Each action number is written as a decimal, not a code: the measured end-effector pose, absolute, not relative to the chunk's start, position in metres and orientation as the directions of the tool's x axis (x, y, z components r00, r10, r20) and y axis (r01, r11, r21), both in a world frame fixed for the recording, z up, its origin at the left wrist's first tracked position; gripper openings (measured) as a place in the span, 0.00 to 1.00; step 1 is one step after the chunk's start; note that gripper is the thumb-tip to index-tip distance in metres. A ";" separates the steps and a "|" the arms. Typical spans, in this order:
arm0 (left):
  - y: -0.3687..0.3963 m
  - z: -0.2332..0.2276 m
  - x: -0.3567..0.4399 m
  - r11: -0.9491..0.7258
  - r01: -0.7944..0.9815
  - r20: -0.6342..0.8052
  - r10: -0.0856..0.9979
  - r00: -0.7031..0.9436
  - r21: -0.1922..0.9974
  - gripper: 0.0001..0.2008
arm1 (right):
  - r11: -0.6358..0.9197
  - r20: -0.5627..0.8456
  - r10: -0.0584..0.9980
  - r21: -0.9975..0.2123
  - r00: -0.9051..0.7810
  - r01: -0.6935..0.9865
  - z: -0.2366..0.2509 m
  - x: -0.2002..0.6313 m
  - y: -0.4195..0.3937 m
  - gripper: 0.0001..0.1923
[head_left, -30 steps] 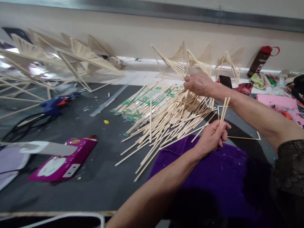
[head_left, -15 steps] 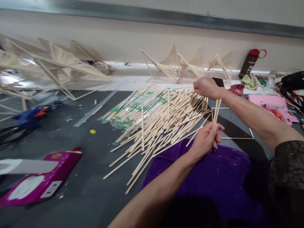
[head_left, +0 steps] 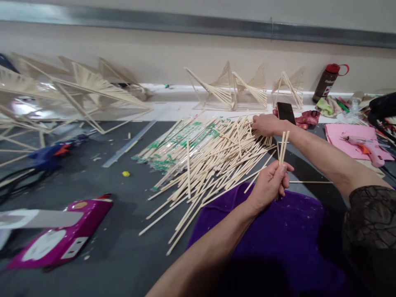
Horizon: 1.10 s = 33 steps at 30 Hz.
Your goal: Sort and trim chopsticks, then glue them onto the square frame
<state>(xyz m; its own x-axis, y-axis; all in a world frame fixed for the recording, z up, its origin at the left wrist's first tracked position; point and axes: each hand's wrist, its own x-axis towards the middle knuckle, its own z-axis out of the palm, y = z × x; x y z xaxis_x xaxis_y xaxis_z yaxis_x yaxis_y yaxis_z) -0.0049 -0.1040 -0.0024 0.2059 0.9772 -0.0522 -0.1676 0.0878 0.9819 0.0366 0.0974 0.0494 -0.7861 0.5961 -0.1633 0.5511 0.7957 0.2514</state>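
My left hand (head_left: pixel 271 181) is closed around a few wooden chopsticks (head_left: pixel 282 149), which stand nearly upright from the fist above a purple cloth (head_left: pixel 256 231). At the back edge of a big loose pile of chopsticks (head_left: pixel 216 161), my right hand (head_left: pixel 265 125) reaches down with its fingers curled among the sticks. What lies between those fingertips is hidden. Beside the pile on its left are chopsticks in clear wrappers with green print (head_left: pixel 173 144). Below my right forearm, a thin stick (head_left: pixel 309 182) lies on the dark table.
Woven stick models (head_left: pixel 216 88) line the wall, with larger ones (head_left: pixel 93 90) at left. A blue glue gun (head_left: pixel 49 156), a ruler (head_left: pixel 128 142) and a magenta box-like device (head_left: pixel 62 235) lie left. Rightward are a phone (head_left: pixel 286 112), a bottle (head_left: pixel 326 82) and a pink glue gun (head_left: pixel 361 145).
My right hand has come down a little onto the back of the pile. My left hand keeps its chopsticks upright in nearly the same place. The view has shifted slightly.
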 end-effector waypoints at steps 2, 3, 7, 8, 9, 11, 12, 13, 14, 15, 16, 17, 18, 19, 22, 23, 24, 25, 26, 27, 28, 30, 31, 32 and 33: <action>-0.104 -0.003 -0.005 0.080 -0.171 -0.044 0.977 0.207 0.982 0.19 | 0.806 -0.220 0.588 0.235 -0.778 0.543 0.052 0.035 0.098 0.18; -0.104 -0.003 -0.005 0.076 -0.172 -0.039 0.977 0.209 0.982 0.19 | 0.811 -0.234 0.583 0.226 -0.778 0.540 0.054 0.034 0.098 0.18; -0.103 -0.002 -0.004 0.059 -0.170 -0.023 0.978 0.209 0.984 0.18 | 0.838 -0.212 0.543 0.203 -0.812 0.507 0.056 0.034 0.098 0.19; -0.103 -0.002 -0.004 0.056 -0.167 -0.020 0.978 0.208 0.984 0.18 | 0.843 -0.209 0.534 0.211 -0.819 0.495 0.056 0.033 0.099 0.19; -0.103 -0.002 -0.003 0.052 -0.164 -0.018 0.978 0.207 0.985 0.18 | 0.846 -0.209 0.526 0.229 -0.825 0.481 0.055 0.034 0.099 0.18; -0.103 -0.002 -0.003 0.047 -0.157 -0.014 0.979 0.203 0.986 0.18 | 0.850 -0.211 0.508 0.282 -0.835 0.446 0.053 0.034 0.099 0.17; -0.103 -0.002 -0.003 0.045 -0.155 -0.013 0.979 0.202 0.987 0.18 | 0.851 -0.213 0.497 0.309 -0.841 0.424 0.051 0.035 0.100 0.16; -0.103 -0.002 -0.003 0.044 -0.153 -0.012 0.979 0.202 0.987 0.18 | 0.851 -0.212 0.486 0.334 -0.848 0.404 0.050 0.036 0.100 0.15; -0.103 -0.003 -0.003 0.042 -0.152 -0.010 0.979 0.202 0.988 0.18 | 0.853 -0.204 0.471 0.354 -0.858 0.384 0.049 0.037 0.099 0.15; -0.103 -0.003 -0.004 0.038 -0.152 -0.007 0.979 0.202 0.988 0.18 | 0.855 -0.190 0.452 0.370 -0.871 0.363 0.047 0.039 0.099 0.14; -0.103 -0.004 -0.004 0.035 -0.154 -0.003 0.979 0.203 0.988 0.18 | 0.857 -0.175 0.434 0.382 -0.884 0.346 0.047 0.041 0.098 0.14; -0.103 -0.004 -0.004 0.031 -0.157 0.001 0.979 0.202 0.987 0.18 | 0.857 -0.155 0.420 0.392 -0.894 0.334 0.048 0.043 0.097 0.14; -0.102 -0.004 -0.004 0.029 -0.159 0.004 0.979 0.203 0.987 0.18 | 0.855 -0.138 0.412 0.400 -0.901 0.329 0.049 0.045 0.096 0.14; -0.102 -0.004 -0.004 0.029 -0.162 0.004 0.979 0.203 0.986 0.18 | 0.851 -0.122 0.411 0.408 -0.904 0.332 0.052 0.047 0.094 0.15; -0.102 -0.003 -0.003 0.035 -0.155 -0.003 0.979 0.203 0.987 0.18 | 0.821 -0.086 0.452 0.429 -0.888 0.376 0.069 0.050 0.091 0.15; -0.102 -0.003 -0.003 0.034 -0.151 -0.003 0.979 0.204 0.988 0.18 | 0.809 -0.066 0.470 0.432 -0.880 0.399 0.076 0.050 0.090 0.15; -0.102 -0.002 -0.004 0.031 -0.148 0.000 0.979 0.204 0.989 0.18 | 0.796 -0.041 0.488 0.430 -0.872 0.425 0.083 0.050 0.090 0.15; -0.102 -0.001 -0.004 0.026 -0.146 0.004 0.979 0.204 0.989 0.18 | 0.785 -0.011 0.505 0.421 -0.863 0.454 0.090 0.048 0.090 0.15; -0.102 -0.001 -0.004 0.022 -0.145 0.008 0.979 0.204 0.989 0.18 | 0.778 0.016 0.518 0.407 -0.855 0.478 0.097 0.047 0.090 0.15; -0.102 0.000 -0.004 0.019 -0.146 0.011 0.979 0.203 0.989 0.17 | 0.776 0.039 0.524 0.390 -0.851 0.496 0.103 0.045 0.090 0.15; -0.103 0.000 -0.004 0.018 -0.147 0.013 0.979 0.204 0.989 0.17 | 0.778 0.055 0.525 0.374 -0.849 0.505 0.107 0.042 0.090 0.15; -0.103 0.001 -0.004 0.017 -0.150 0.015 0.979 0.205 0.989 0.17 | 0.788 0.072 0.514 0.352 -0.854 0.505 0.112 0.036 0.089 0.15; -0.104 0.001 -0.004 0.016 -0.151 0.016 0.979 0.205 0.988 0.17 | 0.796 0.077 0.503 0.347 -0.861 0.496 0.112 0.033 0.088 0.15; -0.104 0.002 -0.004 0.016 -0.153 0.016 0.979 0.203 0.988 0.17 | 0.803 0.081 0.489 0.346 -0.868 0.485 0.112 0.030 0.086 0.15; -0.104 0.002 -0.004 0.018 -0.157 0.014 0.980 0.200 0.987 0.17 | 0.811 0.083 0.473 0.348 -0.877 0.470 0.110 0.026 0.084 0.15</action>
<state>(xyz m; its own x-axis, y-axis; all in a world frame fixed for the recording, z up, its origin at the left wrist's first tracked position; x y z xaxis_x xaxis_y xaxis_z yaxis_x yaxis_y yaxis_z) -0.0036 -0.1037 0.0017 0.1997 0.9798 0.0135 -0.1568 0.0183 0.9875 0.0261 0.0842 0.1098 -0.8770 0.4733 0.0827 0.4704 0.8109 0.3481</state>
